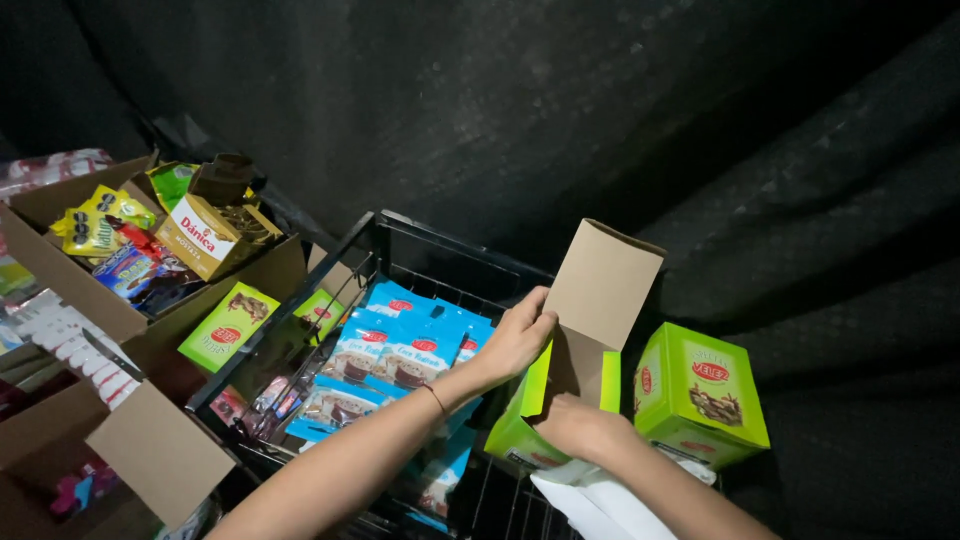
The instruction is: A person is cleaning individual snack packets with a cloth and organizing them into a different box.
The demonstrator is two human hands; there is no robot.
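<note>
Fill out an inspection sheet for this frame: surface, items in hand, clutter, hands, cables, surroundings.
Surface: black wire basket, dark cloth behind it.
Items in hand: green carton with its brown lid flap raised, standing at the basket's right end.
Clutter: blue snack packets in the basket; a second, closed green carton to the right; an open cardboard box of mixed sweets to the left; flat green packets between the two.
Hands: left hand grips the edge of the flap; right hand is on the carton's open top, fingers hidden.
Cables: nothing seen.
Surroundings: dark fabric backdrop; no other people in view.
</note>
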